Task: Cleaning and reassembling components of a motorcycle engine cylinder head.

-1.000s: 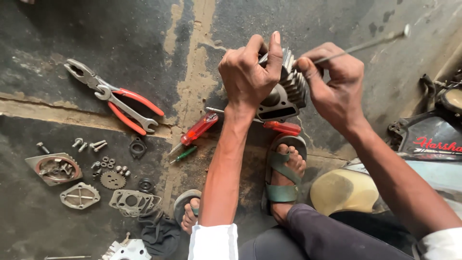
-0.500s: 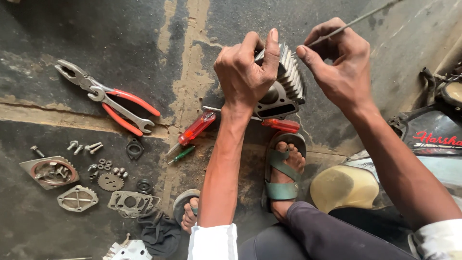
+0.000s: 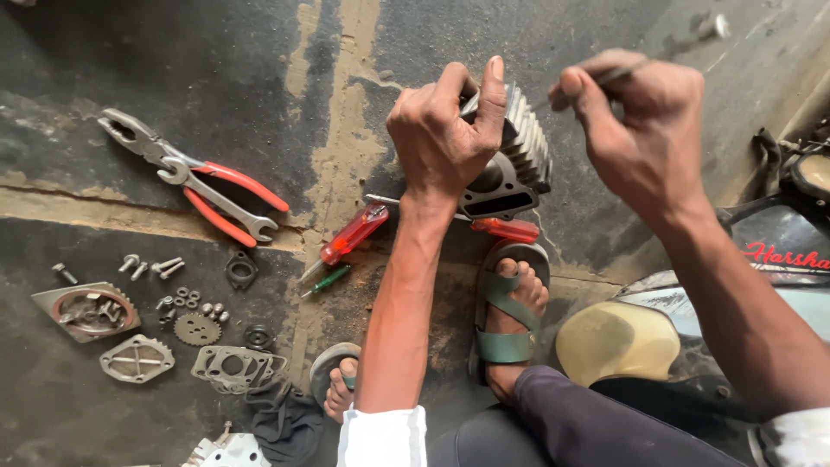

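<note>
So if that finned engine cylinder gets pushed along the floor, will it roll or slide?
The finned engine cylinder looks like solid cast metal, so probably heavy and stiff. Its flat flanged base suggests sliding rather than rolling. The left hand grips it; the fins likely aid grip.

1 label: red lettering (image 3: 785,256) on a dark panel (image 3: 769,238), right edge. No packages, signs, screens.

Dark, stained concrete floor (image 3: 216,78) with a sandy cracked seam (image 3: 333,130), lit by soft daylight
</note>
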